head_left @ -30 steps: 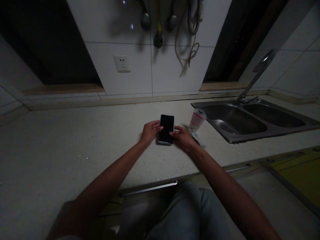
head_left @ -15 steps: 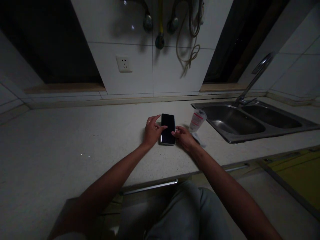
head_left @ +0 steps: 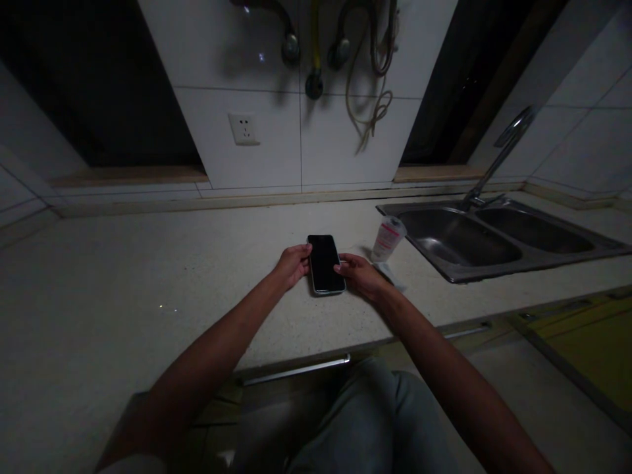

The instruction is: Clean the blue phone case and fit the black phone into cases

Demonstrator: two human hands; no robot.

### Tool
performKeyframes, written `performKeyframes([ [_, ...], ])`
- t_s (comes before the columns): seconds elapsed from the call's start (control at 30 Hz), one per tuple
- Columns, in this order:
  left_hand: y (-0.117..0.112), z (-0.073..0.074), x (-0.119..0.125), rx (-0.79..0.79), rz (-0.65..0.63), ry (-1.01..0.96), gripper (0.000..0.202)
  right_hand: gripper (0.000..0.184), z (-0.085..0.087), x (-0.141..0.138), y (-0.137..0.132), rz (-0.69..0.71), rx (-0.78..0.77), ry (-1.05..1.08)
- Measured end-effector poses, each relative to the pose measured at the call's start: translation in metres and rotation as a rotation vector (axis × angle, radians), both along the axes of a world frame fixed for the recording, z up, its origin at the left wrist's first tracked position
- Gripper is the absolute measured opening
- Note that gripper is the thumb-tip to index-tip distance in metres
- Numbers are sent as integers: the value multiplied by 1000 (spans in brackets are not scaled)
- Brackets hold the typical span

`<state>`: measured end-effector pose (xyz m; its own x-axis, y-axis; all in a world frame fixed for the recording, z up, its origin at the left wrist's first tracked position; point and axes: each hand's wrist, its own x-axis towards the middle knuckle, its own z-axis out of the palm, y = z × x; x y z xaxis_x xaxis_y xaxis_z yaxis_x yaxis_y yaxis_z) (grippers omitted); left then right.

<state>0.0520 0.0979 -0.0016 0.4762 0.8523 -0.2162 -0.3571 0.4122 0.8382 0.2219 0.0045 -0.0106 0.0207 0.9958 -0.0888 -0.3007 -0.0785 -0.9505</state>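
Note:
A smartphone [head_left: 326, 266] with a dark screen and a pale edge is held just over or on the pale countertop [head_left: 207, 263]; I cannot tell if it touches the surface. My left hand [head_left: 294, 264] grips its left edge, thumb at the upper left side. On the opposite side, my right hand [head_left: 360, 275] holds the right edge, its thumb over the rim of the screen. The fingers beneath the phone are hidden. Just beyond my right hand stands a clear plastic cup [head_left: 388, 238] with pink print, and a whitish flat piece [head_left: 390, 274] lies partly behind my wrist.
A double steel sink [head_left: 449, 271] with a tall faucet [head_left: 508, 148] is set into the counter at the right. The tiled wall behind carries a socket [head_left: 243, 129], pipes [head_left: 291, 49] and a looped cord [head_left: 370, 122]. A drawer handle [head_left: 296, 370] runs below the counter's front edge.
My left thumb has left the screen, and that hand now grips the phone's left edge. The phone has tilted anticlockwise and shifted slightly left and nearer. My right hand keeps its hold.

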Motion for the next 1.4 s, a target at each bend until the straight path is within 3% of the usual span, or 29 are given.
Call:
performKeyframes([
  [0.27,-1,2,1,-10,50,76,9,32,-1,0,2,23,-21,23],
  [0.57,-6,2,5,44,152,135,12,39,2,-3,0,40,4,16],
  [0.8,-10,8,5,37,91,166,10,39,0,-2,0,38,-12,-39],
  [0.9,-9,13,1,-3,-21,214,12,39,-3,-1,2,-9,-10,-34],
  [1.0,-8,18,-6,-7,-252,291,30,41,-6,1,5,-82,-10,17],
  [1.13,-7,19,-17,36,-469,342,30,41,-9,5,10,-188,4,69],
  [1.4,-4,11,-16,86,-516,396,31,38,-11,5,10,-195,26,20],
])
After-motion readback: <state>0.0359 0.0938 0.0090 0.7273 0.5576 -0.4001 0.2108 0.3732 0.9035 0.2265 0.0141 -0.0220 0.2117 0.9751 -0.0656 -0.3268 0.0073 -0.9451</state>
